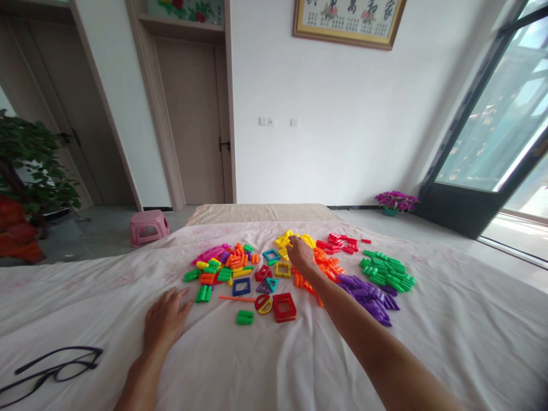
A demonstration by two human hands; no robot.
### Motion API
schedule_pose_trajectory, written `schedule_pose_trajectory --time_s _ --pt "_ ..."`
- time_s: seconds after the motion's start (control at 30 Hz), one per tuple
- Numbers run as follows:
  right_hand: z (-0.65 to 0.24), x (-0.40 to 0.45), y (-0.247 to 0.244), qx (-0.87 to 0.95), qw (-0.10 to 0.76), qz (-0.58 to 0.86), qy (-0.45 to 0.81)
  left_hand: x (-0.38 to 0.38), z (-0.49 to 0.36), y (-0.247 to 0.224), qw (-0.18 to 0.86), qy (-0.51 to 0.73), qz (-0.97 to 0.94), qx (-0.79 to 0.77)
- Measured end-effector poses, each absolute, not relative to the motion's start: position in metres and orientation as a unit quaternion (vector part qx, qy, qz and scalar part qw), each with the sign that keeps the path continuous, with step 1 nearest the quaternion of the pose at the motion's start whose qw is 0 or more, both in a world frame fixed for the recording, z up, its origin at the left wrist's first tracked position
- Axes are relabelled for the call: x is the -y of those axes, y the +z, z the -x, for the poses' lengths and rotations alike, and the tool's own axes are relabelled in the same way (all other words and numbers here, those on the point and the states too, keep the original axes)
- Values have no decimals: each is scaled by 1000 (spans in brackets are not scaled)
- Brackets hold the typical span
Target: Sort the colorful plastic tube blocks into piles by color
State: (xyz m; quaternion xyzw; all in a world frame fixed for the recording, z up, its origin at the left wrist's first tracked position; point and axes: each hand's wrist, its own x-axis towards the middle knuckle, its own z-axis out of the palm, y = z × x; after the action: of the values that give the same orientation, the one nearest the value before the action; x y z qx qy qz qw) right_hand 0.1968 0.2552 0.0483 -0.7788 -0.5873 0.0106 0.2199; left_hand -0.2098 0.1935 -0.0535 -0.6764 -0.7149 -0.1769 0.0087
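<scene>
My left hand (166, 317) rests on the cloth with its fingers apart, holding nothing, left of a mixed pile of colored pieces (218, 265). My right hand (301, 253) reaches to the pile of yellow pieces (282, 240); its fingertips are too small to tell whether they hold one. Beneath the right wrist lie orange pieces (327, 265). Purple pieces (370, 297), green pieces (387, 271) and red pieces (338, 242) form separate piles to the right. Between the hands are a red square frame (284, 297), a blue square frame (241, 278) and a yellow square frame (282, 265).
Black eyeglasses (55, 368) lie on the patterned cloth (222, 371) at the lower left. Two joined green pieces (245, 317) sit near the middle. A pink stool (149, 227) stands beyond the left edge, and potted purple flowers (396, 201) stand at the back right.
</scene>
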Motion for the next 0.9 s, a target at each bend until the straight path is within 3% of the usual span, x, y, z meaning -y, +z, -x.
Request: schedule_pose_trajectory --time_s 0.3,0.53,0.77,0.9 --pt "-125 -258 24 767 128 628 28 -193 210 -54 18 -181 675 715" --pt "-95 -272 16 786 48 616 1 -193 209 -54 11 -188 673 715" --pt "-93 -266 16 773 62 631 -11 -194 209 -54 9 -181 672 718" --pt "-107 -258 22 768 123 629 2 -195 211 -55 12 -177 679 713"
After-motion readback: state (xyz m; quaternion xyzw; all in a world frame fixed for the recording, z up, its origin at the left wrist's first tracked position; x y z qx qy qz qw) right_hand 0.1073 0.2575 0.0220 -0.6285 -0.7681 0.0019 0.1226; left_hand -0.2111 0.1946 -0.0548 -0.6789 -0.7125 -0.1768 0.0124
